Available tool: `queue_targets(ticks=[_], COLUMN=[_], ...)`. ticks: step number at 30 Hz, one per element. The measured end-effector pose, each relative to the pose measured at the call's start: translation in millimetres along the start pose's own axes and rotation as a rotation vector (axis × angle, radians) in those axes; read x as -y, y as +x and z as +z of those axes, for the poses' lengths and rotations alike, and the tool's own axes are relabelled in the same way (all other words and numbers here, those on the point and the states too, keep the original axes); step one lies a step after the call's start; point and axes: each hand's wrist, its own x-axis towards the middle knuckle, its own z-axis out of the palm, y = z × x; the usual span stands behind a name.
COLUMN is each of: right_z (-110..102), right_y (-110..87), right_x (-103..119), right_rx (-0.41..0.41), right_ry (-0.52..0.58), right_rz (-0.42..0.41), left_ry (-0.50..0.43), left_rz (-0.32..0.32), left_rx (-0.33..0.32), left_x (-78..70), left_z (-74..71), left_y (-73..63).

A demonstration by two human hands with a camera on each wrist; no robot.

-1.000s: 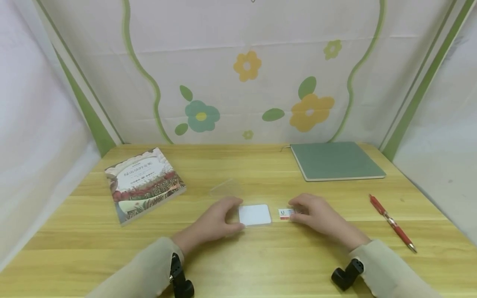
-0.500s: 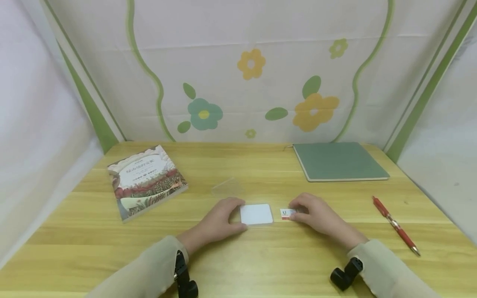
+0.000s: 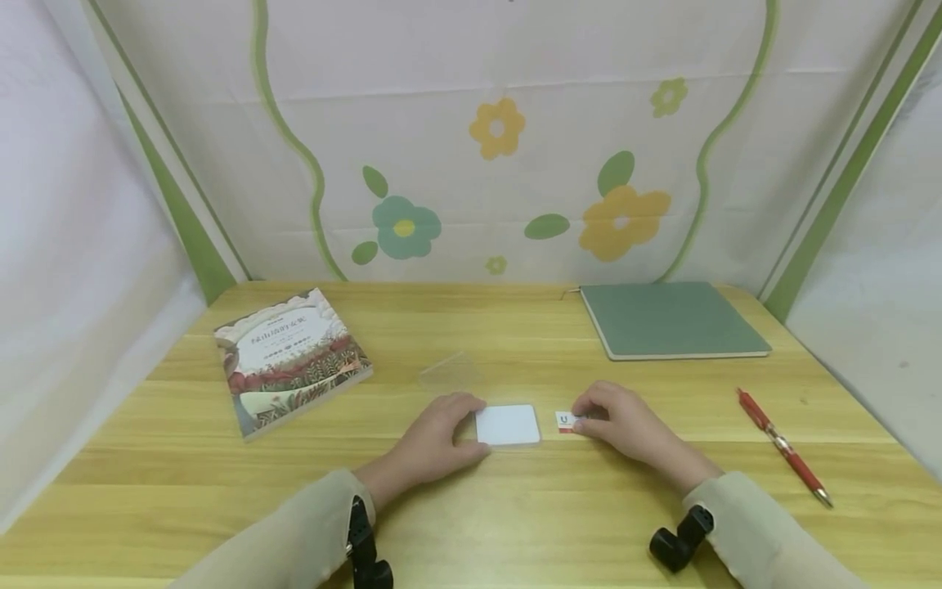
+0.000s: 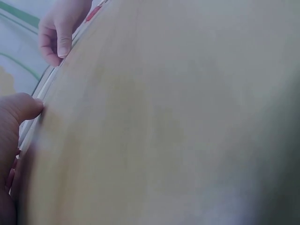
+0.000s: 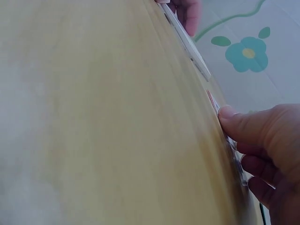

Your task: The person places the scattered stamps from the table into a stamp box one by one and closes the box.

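Note:
A flat white rectangular slab point(image 3: 508, 425) lies on the wooden table in the head view. My left hand point(image 3: 434, 438) holds its left end, thumb at the near edge and fingers at the far edge. Small dark openings show along the slab's side point(image 5: 187, 42) in the right wrist view. Just to the right, apart from it, is a small flat white piece point(image 3: 564, 420) with a "U" mark and a red stripe. My right hand point(image 3: 621, 421) pinches this piece between thumb and fingers, hiding its right part.
A thin transparent sheet point(image 3: 449, 373) lies behind my left hand. At left is a book with a patterned cover point(image 3: 294, 360). A green notebook point(image 3: 673, 319) lies at the back right, and a red pen point(image 3: 783, 446) at the right.
The head view has shifted slightly, so the scene sits a little farther right. Both hands keep their holds, and the gap between slab and small piece looks about the same.

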Motion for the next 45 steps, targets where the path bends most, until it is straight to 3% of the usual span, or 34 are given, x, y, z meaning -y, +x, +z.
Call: queue_targets(ticks=[15,24,37,45], right_z=[1.0,0.0,0.4,-0.6], right_y=[3.3,3.5,8.3,7.3], right_x=[4.0,5.9,3.8,-1.0], right_rx=[0.006,-0.004,0.033,0.003], right_ry=[0.035,0.062,0.100,0.103], right_rz=[0.066,0.063,0.103,0.139], left_ry=[0.044,0.047,0.057,0.057], left_rz=[0.016,0.021,0.027,0.029], left_rx=[-0.031,-0.031,-0.029,-0.026], left_x=[-1.5,-0.8,-0.9,-1.9], left_z=[0.8,0.2,0.2,1.5], left_y=[-3.8,-3.4,-4.2,-4.4])
